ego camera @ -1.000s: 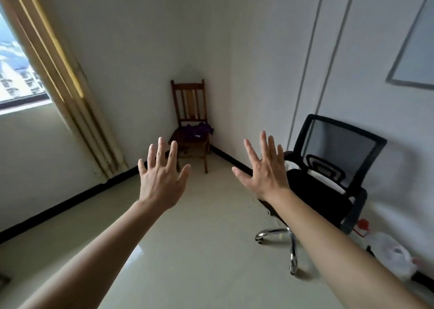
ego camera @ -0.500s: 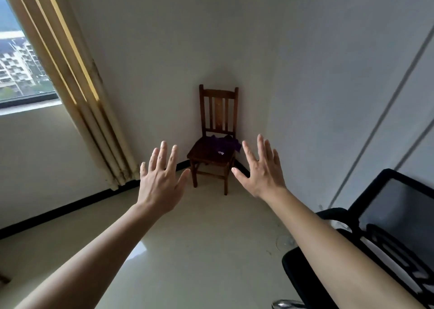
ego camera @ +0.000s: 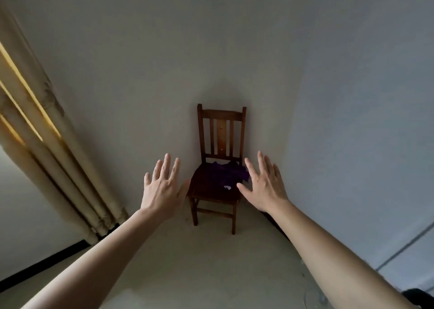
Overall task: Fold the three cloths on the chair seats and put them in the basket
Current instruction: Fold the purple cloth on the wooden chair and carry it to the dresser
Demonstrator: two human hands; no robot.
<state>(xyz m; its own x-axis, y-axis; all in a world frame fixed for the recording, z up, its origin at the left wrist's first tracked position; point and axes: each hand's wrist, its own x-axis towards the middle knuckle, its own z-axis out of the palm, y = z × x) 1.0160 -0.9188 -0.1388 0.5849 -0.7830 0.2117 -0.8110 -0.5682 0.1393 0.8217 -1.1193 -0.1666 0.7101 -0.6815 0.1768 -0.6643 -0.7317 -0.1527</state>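
In a corner, wooden chair (ego camera: 217, 186) holds purple cloth (ego camera: 229, 173); left hand (ego camera: 162, 186), right hand (ego camera: 265, 186) spread, empty.

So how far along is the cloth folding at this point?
Done: nothing. The crumpled purple cloth lies unfolded on the brown wooden slat-back chair in the corner. In hand: nothing; the left hand and right hand are open and empty, stretched toward the chair. Left: folding this cloth and everything after; no basket or other cloths are in view.

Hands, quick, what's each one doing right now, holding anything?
Left hand: open, fingers spread, holding nothing.
Right hand: open, fingers spread, holding nothing.
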